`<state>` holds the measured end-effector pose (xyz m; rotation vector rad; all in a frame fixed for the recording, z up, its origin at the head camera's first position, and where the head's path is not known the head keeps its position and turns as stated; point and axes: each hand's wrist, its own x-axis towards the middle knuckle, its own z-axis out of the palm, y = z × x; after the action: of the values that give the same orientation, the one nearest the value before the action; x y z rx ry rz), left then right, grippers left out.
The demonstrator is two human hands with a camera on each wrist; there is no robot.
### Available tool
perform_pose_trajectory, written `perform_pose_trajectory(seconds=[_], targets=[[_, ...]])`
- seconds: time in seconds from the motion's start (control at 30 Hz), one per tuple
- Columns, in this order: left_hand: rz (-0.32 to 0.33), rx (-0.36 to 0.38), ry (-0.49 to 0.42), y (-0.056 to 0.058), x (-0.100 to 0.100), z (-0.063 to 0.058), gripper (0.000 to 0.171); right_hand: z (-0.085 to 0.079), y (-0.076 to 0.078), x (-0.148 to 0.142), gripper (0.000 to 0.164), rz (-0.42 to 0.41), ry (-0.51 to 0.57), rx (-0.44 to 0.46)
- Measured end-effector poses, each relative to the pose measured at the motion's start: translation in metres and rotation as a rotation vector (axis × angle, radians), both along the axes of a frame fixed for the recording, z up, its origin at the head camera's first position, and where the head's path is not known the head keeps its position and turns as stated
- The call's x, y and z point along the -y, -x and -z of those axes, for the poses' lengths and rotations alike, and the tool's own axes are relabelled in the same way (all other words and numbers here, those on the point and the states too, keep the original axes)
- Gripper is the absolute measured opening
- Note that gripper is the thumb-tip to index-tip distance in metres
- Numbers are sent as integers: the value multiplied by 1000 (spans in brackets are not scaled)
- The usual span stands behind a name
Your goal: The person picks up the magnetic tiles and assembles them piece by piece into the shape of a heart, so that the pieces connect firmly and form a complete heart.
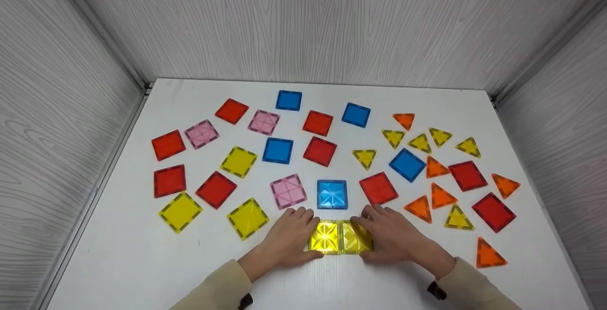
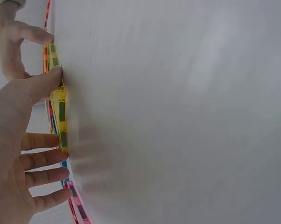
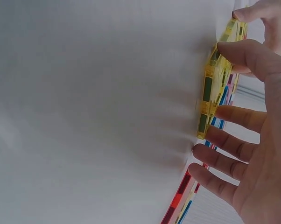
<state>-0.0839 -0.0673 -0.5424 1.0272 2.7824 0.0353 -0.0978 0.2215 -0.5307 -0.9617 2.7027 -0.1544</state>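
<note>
Two yellow square magnetic tiles lie side by side at the near middle of the white table in the head view. My left hand (image 1: pixel 284 240) holds the left yellow tile (image 1: pixel 325 238) between thumb and fingers, across its near and far edges. The right yellow tile (image 1: pixel 352 238) is gripped the same way by my right hand (image 1: pixel 396 236), which covers its outer part. Their inner edges meet. In the left wrist view the thumb touches the edge of a yellow tile (image 2: pixel 62 112). Just beyond the pair lies a blue square tile (image 1: pixel 332 194).
Red squares (image 1: pixel 378 188), pink squares (image 1: pixel 288 191), more yellow squares (image 1: pixel 248 218) and blue squares (image 1: pixel 278 150) lie spread to the left and back. Orange triangles (image 1: pixel 490 254) and yellow triangles (image 1: pixel 458 217) are scattered on the right. Wood-grain panels (image 1: pixel 303 25) enclose the table (image 1: pixel 118 262).
</note>
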Motion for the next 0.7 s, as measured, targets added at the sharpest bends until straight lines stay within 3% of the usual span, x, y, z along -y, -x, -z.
perform_pose_trajectory(seconds=[0.17,0.43,0.7], targets=[[0,1,-10,-1,0,0,79,-2,7,-7,67,16,12,2],[16,-37,8,0,-8,1,80,-6,50,-39,59,121,92,-162],[9,-20,2,2,-14,2,80,-2,72,-52,67,185,59,-44]])
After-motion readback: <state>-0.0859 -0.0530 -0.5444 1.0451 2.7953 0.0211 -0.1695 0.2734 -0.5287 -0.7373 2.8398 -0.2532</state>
